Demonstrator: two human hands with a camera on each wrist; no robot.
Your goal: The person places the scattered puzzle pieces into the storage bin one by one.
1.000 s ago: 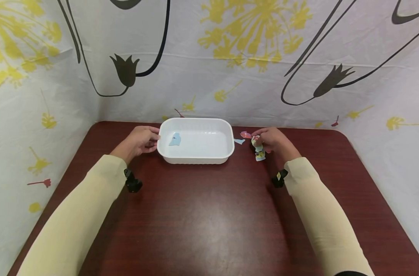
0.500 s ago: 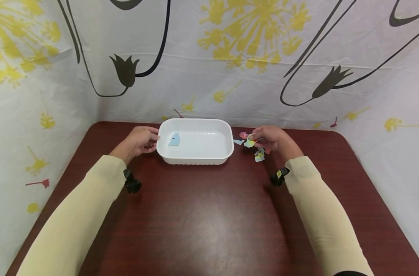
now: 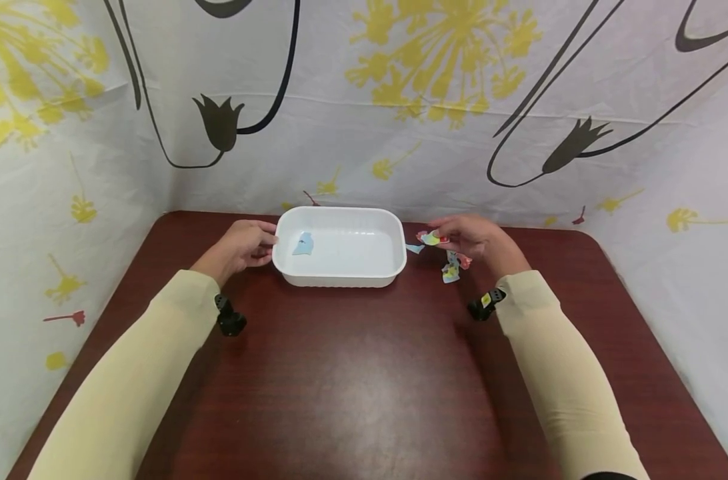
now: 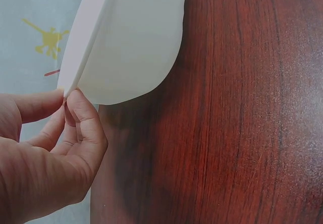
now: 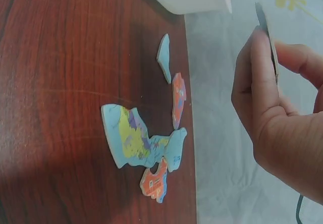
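My left hand (image 3: 247,243) pinches the left rim of a white plastic tub (image 3: 340,280), thumb on one side and fingers on the other in the left wrist view. One light blue puzzle piece (image 3: 304,244) lies inside the tub, at its left. To the right of the tub, my right hand (image 3: 469,235) holds a colourful flat puzzle piece (image 3: 431,238) above the table; the right wrist view shows this piece edge-on between thumb and fingers. Below that hand lie a blue, yellow and purple piece (image 5: 133,138), two orange-red pieces, one nearer the tub (image 5: 179,100), and a slim light blue piece (image 5: 164,57).
The dark red wooden table (image 3: 352,373) reaches back to a hanging white cloth (image 3: 340,133) printed with flowers. Cloth also rises along both sides. The loose pieces lie near the table's back edge, close to the tub's right end.
My right hand has picked a puzzle piece off the small pile and raised it slightly, up and to the left. The left hand and tub stay where they were.
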